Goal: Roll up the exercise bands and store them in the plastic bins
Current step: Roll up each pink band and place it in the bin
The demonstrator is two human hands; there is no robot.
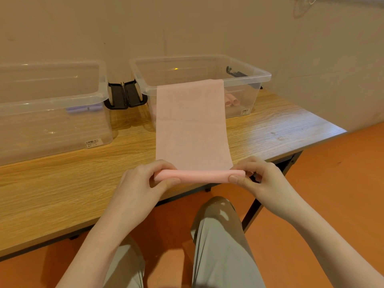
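Observation:
A pink exercise band [192, 129] stretches flat from the front rim of the right clear plastic bin [247, 76] down across the wooden table [72, 175] to its near edge. Its near end is wound into a tight roll [199, 176]. My left hand [143, 183] pinches the roll's left end between thumb and fingers. My right hand [261, 179] pinches the right end the same way. Rolled pink bands [231, 100] lie inside the right bin. The left clear bin [54, 100] holds purple rolled bands [83, 109].
Two black lid clips [125, 95] hang between the bins. The bins stand against a beige wall. The table's right end [332, 129] drops off to an orange floor. My legs in grey trousers [218, 242] are in front of the table edge.

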